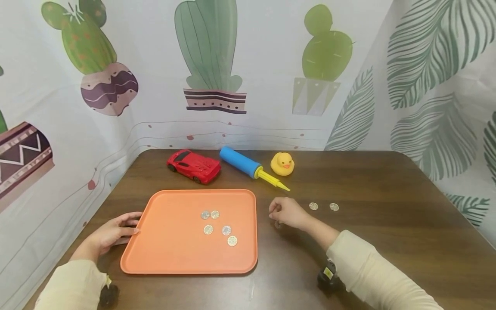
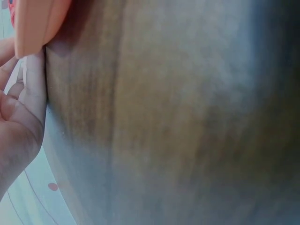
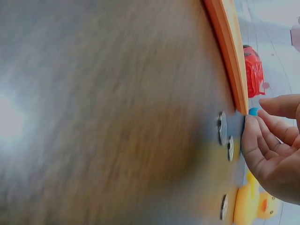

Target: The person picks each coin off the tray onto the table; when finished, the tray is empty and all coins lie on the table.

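At the left rim of the orange tray point(image 1: 166, 249), my left hand point(image 1: 112, 232) rests with its extended fingertips against the edge. In the left wrist view a straight finger point(image 2: 35, 84) runs up to the tray's rim. My right hand point(image 1: 288, 213) is low over the table, right of the tray, its fingers loosely bent. A coin point(image 1: 277, 224) lies just below that hand. The right wrist view shows a gap between thumb point(image 3: 283, 105) and fingers, nothing held, with a coin point(image 3: 222, 128) near the fingertips. Several silver and gold coins point(image 1: 208, 229) lie on the tray.
Two more coins point(image 1: 323, 206) lie on the brown table point(image 1: 387, 241) right of my right hand. Behind the tray are a red toy car point(image 1: 193, 166), a blue and yellow pump-like toy point(image 1: 242, 162) and a yellow rubber duck point(image 1: 282, 164). A cactus-print cloth point(image 1: 271, 64) hangs behind.
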`<state>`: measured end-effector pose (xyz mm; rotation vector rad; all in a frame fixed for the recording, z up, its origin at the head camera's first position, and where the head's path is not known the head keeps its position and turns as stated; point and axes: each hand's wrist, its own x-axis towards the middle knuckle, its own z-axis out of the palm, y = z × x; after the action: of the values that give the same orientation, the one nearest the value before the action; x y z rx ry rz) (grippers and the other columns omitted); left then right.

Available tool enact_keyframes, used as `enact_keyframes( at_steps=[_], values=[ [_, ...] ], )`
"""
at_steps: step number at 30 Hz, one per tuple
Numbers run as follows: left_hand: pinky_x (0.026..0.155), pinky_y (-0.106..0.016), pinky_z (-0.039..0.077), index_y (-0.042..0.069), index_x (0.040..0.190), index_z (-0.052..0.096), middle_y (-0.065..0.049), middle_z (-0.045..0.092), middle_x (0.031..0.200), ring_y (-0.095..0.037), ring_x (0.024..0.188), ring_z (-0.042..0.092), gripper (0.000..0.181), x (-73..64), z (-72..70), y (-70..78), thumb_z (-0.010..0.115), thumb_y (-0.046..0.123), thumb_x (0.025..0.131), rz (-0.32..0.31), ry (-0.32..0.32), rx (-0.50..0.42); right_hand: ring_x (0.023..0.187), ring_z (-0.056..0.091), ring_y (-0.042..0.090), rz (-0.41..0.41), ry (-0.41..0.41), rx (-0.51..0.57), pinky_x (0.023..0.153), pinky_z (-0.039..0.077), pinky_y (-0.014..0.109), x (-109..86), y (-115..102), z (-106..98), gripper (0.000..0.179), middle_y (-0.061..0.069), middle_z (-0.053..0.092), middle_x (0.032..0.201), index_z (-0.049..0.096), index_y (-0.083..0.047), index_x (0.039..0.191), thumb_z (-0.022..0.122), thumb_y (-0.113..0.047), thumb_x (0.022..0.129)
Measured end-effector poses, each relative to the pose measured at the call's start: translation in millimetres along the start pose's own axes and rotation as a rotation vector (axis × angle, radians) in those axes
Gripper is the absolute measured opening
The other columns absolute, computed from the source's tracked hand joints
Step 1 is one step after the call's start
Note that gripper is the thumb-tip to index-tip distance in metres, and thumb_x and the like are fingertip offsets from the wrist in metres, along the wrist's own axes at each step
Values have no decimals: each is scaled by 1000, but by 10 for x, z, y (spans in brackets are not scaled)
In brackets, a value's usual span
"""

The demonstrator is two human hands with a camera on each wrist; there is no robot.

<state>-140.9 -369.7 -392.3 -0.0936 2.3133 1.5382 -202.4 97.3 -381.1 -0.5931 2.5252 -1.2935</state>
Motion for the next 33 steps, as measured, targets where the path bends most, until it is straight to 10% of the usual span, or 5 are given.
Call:
enact_keyframes(
  at_steps=[33],
  values=[
    [75,-36,46,-10,131,17,-24,34,116,-16,88,53,65,-9,15,14,57,9,82,11,0,-20,63,49,11,-186,-77,-19,55,43,20,494,-405,573,8,0,54,68,59,0,80,59,2,72]
  ],
)
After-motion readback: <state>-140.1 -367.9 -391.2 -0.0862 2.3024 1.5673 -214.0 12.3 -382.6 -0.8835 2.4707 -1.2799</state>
